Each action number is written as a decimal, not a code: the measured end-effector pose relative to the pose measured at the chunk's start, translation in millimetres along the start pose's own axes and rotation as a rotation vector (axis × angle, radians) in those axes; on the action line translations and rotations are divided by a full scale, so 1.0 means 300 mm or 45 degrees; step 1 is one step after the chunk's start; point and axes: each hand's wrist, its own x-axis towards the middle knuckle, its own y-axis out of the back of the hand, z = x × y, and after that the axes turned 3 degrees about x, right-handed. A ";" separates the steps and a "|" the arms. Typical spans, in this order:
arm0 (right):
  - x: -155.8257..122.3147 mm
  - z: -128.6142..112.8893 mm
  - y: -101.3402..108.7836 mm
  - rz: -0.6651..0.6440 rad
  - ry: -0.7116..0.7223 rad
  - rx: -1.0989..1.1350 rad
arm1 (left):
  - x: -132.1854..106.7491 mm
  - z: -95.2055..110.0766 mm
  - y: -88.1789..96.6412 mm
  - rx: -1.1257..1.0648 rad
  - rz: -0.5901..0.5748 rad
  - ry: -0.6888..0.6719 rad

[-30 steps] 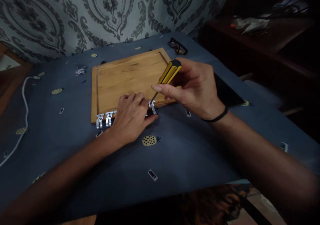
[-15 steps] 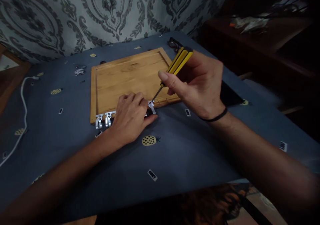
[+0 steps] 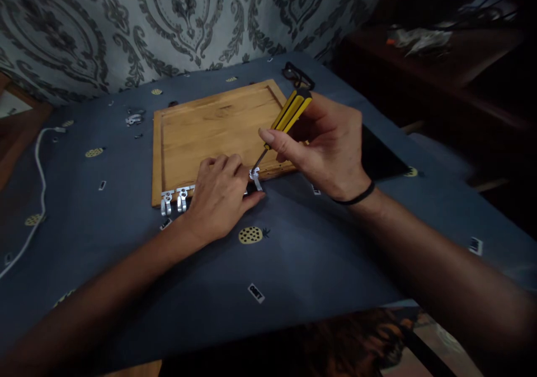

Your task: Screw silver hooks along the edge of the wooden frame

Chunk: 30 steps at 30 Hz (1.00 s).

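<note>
A wooden board [image 3: 210, 131] lies on a dark blue patterned cloth [image 3: 293, 254]. My right hand [image 3: 331, 147] is closed round a yellow and black screwdriver [image 3: 289, 114], whose tip meets a small silver metal hook [image 3: 254, 177] at the board's near edge. My left hand [image 3: 220, 198] rests curled over that edge and pinches the hook from the left. Two more silver hooks [image 3: 174, 199] are fixed at the board's near left corner.
Loose metal hooks [image 3: 133, 118] lie on the cloth at the far left, and a white cable [image 3: 39, 170] runs along the left side. Dark glasses [image 3: 297, 76] rest beyond the board. A patterned wall rises behind; dark furniture [image 3: 440, 58] stands to the right.
My right hand tilted the screwdriver handle up and to the right, then brought it partly back; the tip stayed on the hook. My left hand has not moved.
</note>
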 end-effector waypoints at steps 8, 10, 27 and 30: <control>0.015 -0.003 0.006 -0.175 -0.091 0.280 | 0.000 0.004 0.003 -0.007 -0.033 0.007; 0.017 -0.008 0.007 -0.203 -0.094 0.316 | 0.000 0.003 0.001 -0.004 -0.022 0.001; 0.020 -0.013 0.019 -0.324 0.015 0.312 | 0.001 0.002 -0.006 0.028 0.004 -0.002; 0.020 -0.004 0.020 -0.292 0.034 0.244 | 0.000 0.002 -0.007 0.033 0.011 -0.005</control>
